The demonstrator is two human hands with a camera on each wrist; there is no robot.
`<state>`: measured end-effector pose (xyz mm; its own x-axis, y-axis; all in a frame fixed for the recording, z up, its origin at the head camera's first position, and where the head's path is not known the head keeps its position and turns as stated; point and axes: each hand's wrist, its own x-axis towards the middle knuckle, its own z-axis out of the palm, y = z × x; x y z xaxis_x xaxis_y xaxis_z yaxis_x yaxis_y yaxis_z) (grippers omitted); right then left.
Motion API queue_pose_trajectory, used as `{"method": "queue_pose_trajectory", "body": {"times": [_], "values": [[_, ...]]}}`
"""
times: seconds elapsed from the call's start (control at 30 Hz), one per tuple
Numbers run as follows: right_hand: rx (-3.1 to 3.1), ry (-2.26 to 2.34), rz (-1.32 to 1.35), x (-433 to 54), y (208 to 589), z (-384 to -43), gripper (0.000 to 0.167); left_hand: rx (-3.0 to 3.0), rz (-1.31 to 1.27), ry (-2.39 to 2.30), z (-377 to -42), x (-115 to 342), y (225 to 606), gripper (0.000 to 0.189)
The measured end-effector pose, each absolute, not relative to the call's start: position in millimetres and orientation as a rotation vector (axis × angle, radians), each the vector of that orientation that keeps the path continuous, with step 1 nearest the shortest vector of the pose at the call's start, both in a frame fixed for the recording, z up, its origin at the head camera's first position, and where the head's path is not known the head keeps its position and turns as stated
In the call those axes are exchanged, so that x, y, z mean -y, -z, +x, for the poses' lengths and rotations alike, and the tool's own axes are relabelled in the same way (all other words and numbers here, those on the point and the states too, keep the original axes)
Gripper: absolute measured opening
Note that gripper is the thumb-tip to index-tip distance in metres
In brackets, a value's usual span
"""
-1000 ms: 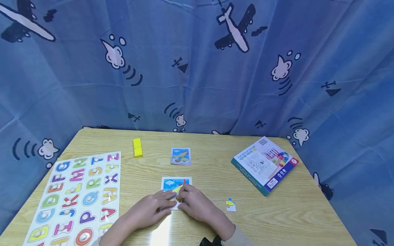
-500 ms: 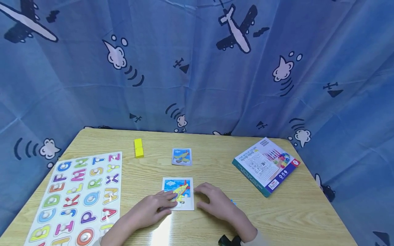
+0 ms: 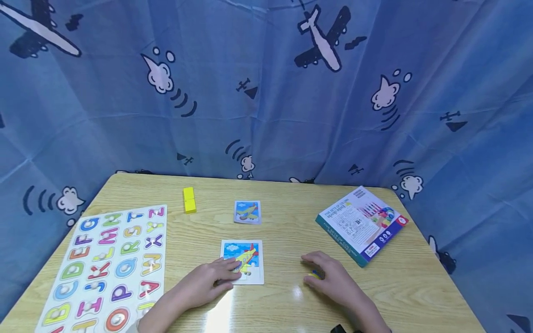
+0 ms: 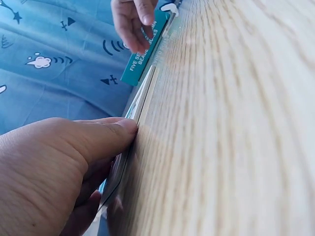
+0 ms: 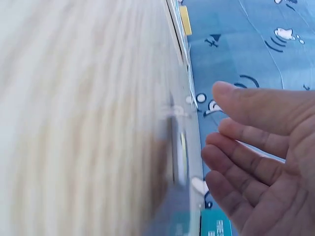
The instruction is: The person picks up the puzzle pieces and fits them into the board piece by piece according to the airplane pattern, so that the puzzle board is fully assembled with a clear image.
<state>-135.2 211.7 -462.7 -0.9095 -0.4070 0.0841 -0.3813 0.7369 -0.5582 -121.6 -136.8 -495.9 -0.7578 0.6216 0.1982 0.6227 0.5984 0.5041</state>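
Note:
My left hand (image 3: 212, 280) lies with its fingers extended over the left part of a white-framed airplane jigsaw puzzle (image 3: 254, 259). In the left wrist view, the left thumb (image 4: 110, 136) is at the board's edge. Over to the right, my right hand (image 3: 333, 280) hovers with thumb and fingers spread around a small loose puzzle piece (image 3: 314, 274), which the hand partly hides. The right wrist view has this piece (image 5: 182, 157) on the tabletop beside the relaxed right-hand fingers (image 5: 241, 167), with a gap between them.
A small airplane picture card (image 3: 247, 212) lies behind the puzzle. Two yellow blocks (image 3: 189, 200) stand farther left, behind a large alphabet peg board (image 3: 108, 273). A boxed toy set (image 3: 362, 224) sits at the back right, before a blue airplane-print curtain (image 3: 266, 92).
My right hand has left the puzzle and moved right to the loose piece, its fingers spreading. The left hand stays on the puzzle. The head view has shifted slightly.

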Motion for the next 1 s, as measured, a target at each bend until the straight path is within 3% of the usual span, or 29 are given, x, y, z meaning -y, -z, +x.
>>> {"method": "queue_pose_trajectory", "body": {"times": [0.43,1.0], "values": [[-2.974,0.910,-0.635,-241.1,472.5,-124.7,0.031,2.838,-1.095,0.910,-123.1,134.2,492.3,0.029],[-2.961,0.928,-0.643,-242.4,480.1,-125.8,0.026,2.843,-1.071,0.904,-121.9,135.7,493.5,0.029]]}}
